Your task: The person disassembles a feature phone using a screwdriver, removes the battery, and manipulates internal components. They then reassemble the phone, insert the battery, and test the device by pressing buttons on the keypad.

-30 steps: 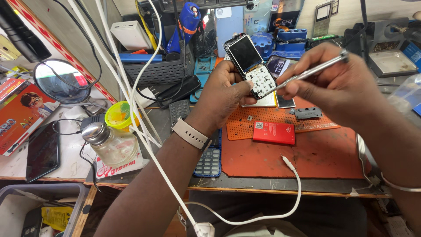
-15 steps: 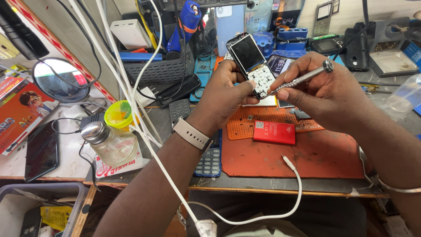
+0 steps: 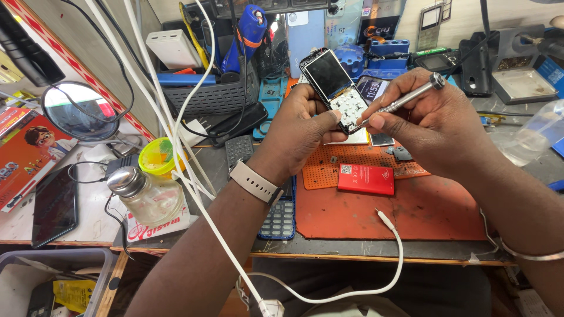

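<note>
While the left hand point(image 3: 302, 120) holds a small keypad phone point(image 3: 336, 89) tilted above the orange work mat point(image 3: 405, 205), its grip closed around the phone's lower edge, the right hand point(image 3: 432, 126) pinches a slim metal screwdriver point(image 3: 405, 98), tip touching the bare keypad board. A red battery point(image 3: 365, 179) lies on the mat below, and a white cable point(image 3: 194, 194) crosses the tabletop point(image 3: 376, 249) beside the left wrist.

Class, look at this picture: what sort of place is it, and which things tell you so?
Most likely a phone repair bench. The left hand holds an opened keypad phone, the right hand works a precision screwdriver into it, and a red battery lies on an orange work mat.
</note>
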